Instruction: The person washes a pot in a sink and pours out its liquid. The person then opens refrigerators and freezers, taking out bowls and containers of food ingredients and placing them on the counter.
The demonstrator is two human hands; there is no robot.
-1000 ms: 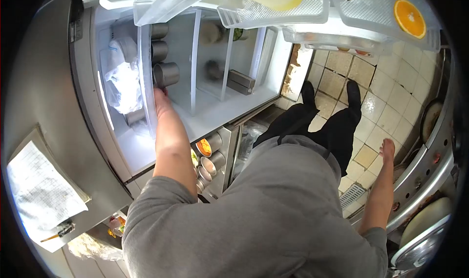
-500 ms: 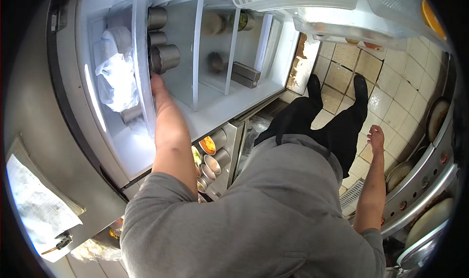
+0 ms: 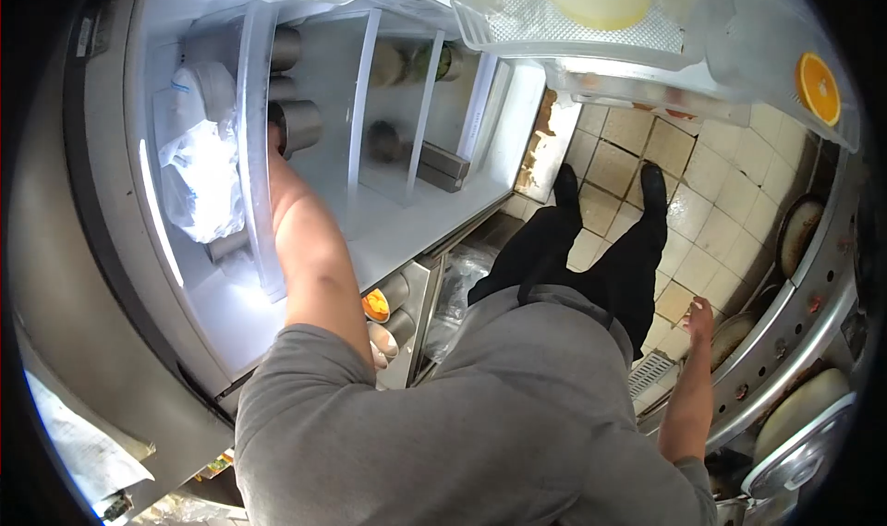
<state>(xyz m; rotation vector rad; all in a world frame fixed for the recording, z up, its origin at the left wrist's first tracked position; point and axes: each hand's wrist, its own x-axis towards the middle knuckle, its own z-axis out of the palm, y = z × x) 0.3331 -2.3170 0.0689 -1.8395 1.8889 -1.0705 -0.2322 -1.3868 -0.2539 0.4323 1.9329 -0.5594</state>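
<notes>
My left hand [image 3: 274,140] reaches into the refrigerator [image 3: 314,239], between its shelves. A metal cup [image 3: 300,125] lies on its side right by the hand; the shelf edge [image 3: 255,147] hides my fingers, so their hold on the cup cannot be made out. Behind that cup, more metal containers [image 3: 285,49] lie along the same shelf. My right hand [image 3: 699,319] hangs at my side over the tiled floor, fingers loosely bent and apart, holding nothing.
A white plastic bag [image 3: 201,179] sits on the neighbouring shelf. The open door's bins hold an orange half [image 3: 818,89]. Food cups [image 3: 376,305] stand in a lower compartment. Pans [image 3: 800,230] and a metal rail [image 3: 776,369] line the right. A floor drain [image 3: 651,375] is near my legs.
My left hand has gone deeper into the refrigerator beside the metal cup, its fingers now behind the shelf edge. My right hand hangs slightly lower in view. The whole view has shifted a little.
</notes>
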